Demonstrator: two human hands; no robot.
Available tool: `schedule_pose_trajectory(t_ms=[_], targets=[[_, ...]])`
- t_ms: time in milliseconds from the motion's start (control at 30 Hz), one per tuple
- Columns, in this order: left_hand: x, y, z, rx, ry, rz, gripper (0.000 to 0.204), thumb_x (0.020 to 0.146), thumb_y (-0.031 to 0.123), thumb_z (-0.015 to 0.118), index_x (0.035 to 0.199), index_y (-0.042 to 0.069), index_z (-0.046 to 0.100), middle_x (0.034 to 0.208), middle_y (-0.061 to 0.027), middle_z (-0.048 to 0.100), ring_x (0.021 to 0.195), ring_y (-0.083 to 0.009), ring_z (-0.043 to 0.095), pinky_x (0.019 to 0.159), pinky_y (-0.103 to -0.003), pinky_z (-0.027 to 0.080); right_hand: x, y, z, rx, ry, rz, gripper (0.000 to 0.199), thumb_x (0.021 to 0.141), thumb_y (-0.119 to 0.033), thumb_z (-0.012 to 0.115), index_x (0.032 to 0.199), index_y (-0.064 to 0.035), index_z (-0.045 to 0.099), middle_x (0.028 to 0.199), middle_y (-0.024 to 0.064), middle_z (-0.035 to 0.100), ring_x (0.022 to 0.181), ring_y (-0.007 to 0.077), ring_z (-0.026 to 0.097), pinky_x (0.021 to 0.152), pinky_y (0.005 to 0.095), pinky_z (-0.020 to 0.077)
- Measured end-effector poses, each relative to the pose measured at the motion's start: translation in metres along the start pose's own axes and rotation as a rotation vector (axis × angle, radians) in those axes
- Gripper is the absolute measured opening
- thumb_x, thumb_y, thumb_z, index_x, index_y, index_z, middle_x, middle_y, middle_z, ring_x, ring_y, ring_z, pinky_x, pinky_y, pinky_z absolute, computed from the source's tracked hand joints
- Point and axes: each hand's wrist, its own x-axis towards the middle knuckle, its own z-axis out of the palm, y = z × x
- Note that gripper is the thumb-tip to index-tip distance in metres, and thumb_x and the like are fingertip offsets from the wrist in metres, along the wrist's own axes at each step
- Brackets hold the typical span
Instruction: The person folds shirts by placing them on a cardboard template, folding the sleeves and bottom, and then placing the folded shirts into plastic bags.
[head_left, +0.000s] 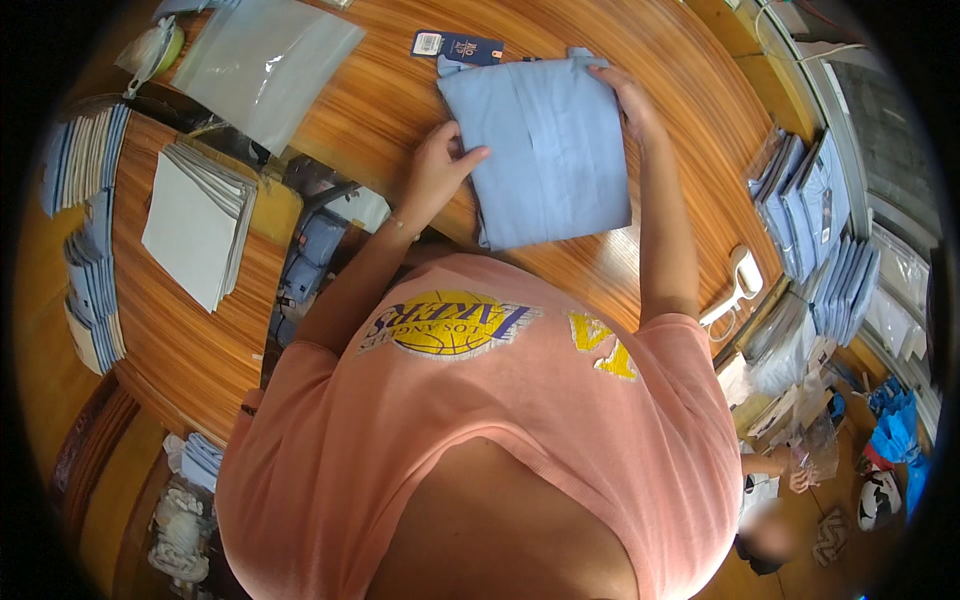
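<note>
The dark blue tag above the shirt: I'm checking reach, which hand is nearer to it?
Right. The right hand grips the folded shirt's top corner beside the tag; the left hand holds the shirt's left edge, lower down.

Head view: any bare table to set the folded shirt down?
Bare wood right of the folded shirt, up to the packed shirts; also between the shirt and the clear bag. Crowded: left side table with its cardboard stack.

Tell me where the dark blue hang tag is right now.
In the head view, the dark blue hang tag lies on the wooden table, by the folded light blue shirt.
</note>
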Motion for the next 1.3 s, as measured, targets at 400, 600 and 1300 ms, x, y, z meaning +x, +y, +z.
schedule_pose_trajectory(t_ms=[400,600,1300], targets=[[-0.008,0.008,0.017,-0.265,0.096,-0.080,0.031,0.085,0.010,0.061,0.108,-0.003,0.045,0.091,-0.0097,0.060,0.084,-0.0108,0.057,0.073,-0.024,0.046,0.008,0.007,-0.005,0.027,-0.010,-0.025,0.013,0.080,-0.010,0.048,0.085,-0.0076,0.060,0.074,-0.0010,0.050,0.064,0.0098,0.039,0.057,0.0228,0.0319],[0.004,-0.016,0.008,-0.039,0.032,0.060,0.047,0.085,0.009,0.058,0.124,0.000,0.032,0.092,-0.0131,0.060,0.079,-0.0169,0.061,0.069,-0.025,0.048,0.005,0.008,-0.003,0.059,-0.021,-0.038,0.022,0.080,-0.010,0.048,0.096,-0.0040,0.061,0.075,-0.0009,0.055,0.063,0.0079,0.044,0.054,0.0199,0.0361],[0.072,0.016,-0.044,-0.121,0.065,-0.153,0.021,0.089,0.019,0.055,0.092,-0.001,0.055,0.074,-0.0106,0.061,0.060,-0.0155,0.062,0.052,-0.026,0.052,0.011,0.035,-0.010,-0.114,0.100,-0.301,0.024,0.084,-0.007,0.055,0.106,0.0010,0.059,0.095,0.0082,0.063,0.085,0.0149,0.059,0.074,0.0278,0.0473]])
